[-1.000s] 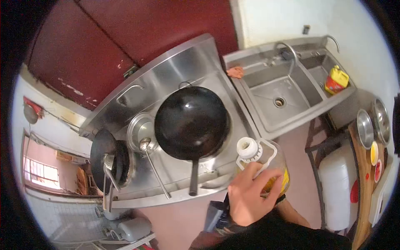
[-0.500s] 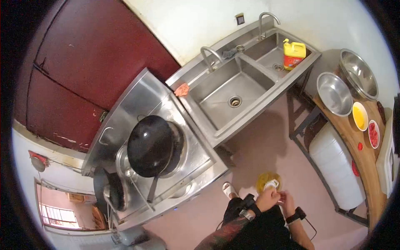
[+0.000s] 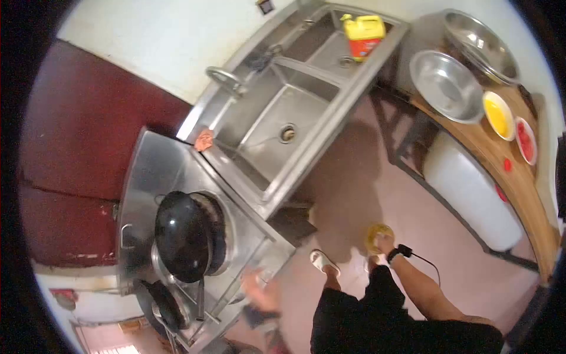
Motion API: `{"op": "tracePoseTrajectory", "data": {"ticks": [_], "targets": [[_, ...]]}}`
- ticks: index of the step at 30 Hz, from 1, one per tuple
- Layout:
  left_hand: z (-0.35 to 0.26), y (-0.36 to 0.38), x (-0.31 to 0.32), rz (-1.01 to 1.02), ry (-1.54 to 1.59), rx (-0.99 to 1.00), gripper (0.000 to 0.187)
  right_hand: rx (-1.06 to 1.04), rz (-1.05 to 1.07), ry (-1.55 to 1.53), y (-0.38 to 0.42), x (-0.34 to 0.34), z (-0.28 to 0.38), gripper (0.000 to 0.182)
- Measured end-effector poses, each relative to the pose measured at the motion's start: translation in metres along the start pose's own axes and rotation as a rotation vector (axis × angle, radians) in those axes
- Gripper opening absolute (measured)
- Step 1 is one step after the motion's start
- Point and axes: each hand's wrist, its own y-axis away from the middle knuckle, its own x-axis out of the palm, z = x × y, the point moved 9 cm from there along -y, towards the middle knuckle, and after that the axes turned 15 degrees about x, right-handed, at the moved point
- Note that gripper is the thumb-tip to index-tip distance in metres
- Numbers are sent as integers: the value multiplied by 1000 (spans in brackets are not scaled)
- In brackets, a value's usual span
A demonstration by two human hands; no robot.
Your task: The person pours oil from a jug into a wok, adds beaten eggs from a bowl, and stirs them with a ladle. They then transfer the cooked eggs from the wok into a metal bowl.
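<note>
My right hand [image 3: 385, 242] is closed on the top of a yellow see-through jug [image 3: 375, 235], low over the floor in front of my feet. My fingers cover part of its top. Off to the left, my left hand [image 3: 261, 291] is smeared by motion beside the front edge of the steel stove [image 3: 266, 257]; its fingers are too blurred to read. The nearest pan to it is a black wok [image 3: 181, 236], tilted on the burner with its handle towards me.
A second dark wok [image 3: 168, 304] sits at lower left. Beyond the stove is a steel double sink [image 3: 259, 138] with a yellow bottle [image 3: 364, 36]. On the wooden table [image 3: 471, 138] are a steel basin [image 3: 446, 87], a bowl of yellow liquid [image 3: 499, 116] and a bowl of red pieces [image 3: 526, 141].
My hands were together above the jug; my left hand has moved away left to the stove, while my right hand has stayed at the jug. The view has shifted and turned.
</note>
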Motion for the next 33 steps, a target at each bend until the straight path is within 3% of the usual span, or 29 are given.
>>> {"op": "tracePoseTrajectory", "data": {"ticks": [1, 3, 4, 5, 7, 9, 10, 11, 14, 17, 19, 20, 21, 22, 24, 25, 26, 28, 29, 30, 31, 33], "targets": [[87, 39, -19, -236, 480, -493, 31, -253, -101, 203, -40, 20, -64, 26], [81, -7, -116, 148, -635, -64, 40, -150, 198, 1031, -100, 48, -104, 47], [99, -6, -140, 182, -654, -109, 39, 252, 342, 226, -102, 40, -113, 47], [110, -5, -155, 210, -664, -155, 38, 549, 269, -645, -98, 29, -115, 46], [141, 2, -162, 305, -706, -276, 45, 416, 108, -417, -116, 6, -96, 46], [200, 39, -135, 615, -465, -694, 58, 317, 34, -249, -134, -2, -86, 46], [225, 52, -129, 669, -552, -571, 67, 288, 15, -199, -137, -5, -79, 46], [230, 53, -128, 666, -561, -576, 67, 253, -4, -149, -147, -9, -81, 46], [255, 78, -116, 976, -592, -685, 61, 183, -38, -41, -155, -26, -67, 48], [256, 74, -129, 856, -474, -531, 56, 306, -77, 31, -153, -49, -90, 46], [265, 74, -145, 768, -453, -438, 49, 271, -388, 291, -105, -85, -33, 43], [276, 78, -147, 808, -442, -443, 48, 190, -437, 469, -113, -88, -57, 41], [288, 85, -152, 843, -432, -450, 46, 230, -450, 487, -99, -94, -59, 42], [310, 103, -149, 821, -330, -503, 45, 354, -325, 454, -70, -98, -24, 41], [303, 98, -150, 802, -312, -532, 46, 304, -348, 316, -39, -114, -29, 31], [304, 98, -153, 806, -326, -560, 47, 81, -240, 856, -61, -111, -65, 24], [322, 116, -146, 687, -174, -471, 48, -247, -249, 1342, -41, -102, -41, 19], [321, 113, -151, 650, -88, -521, 48, 84, -182, 373, -7, -147, -29, 23], [315, 110, -155, 642, -35, -568, 48, 151, -238, -81, 33, -170, 15, 26], [305, 102, -163, 558, 111, -635, 47, -191, -468, 684, 39, -194, 23, 32], [297, 105, -175, 489, 227, -737, 41, 21, -341, 423, 39, -209, 42, 31], [331, 143, -154, 427, 445, -860, 34, 164, -238, -74, 49, -220, 106, 30]]}}
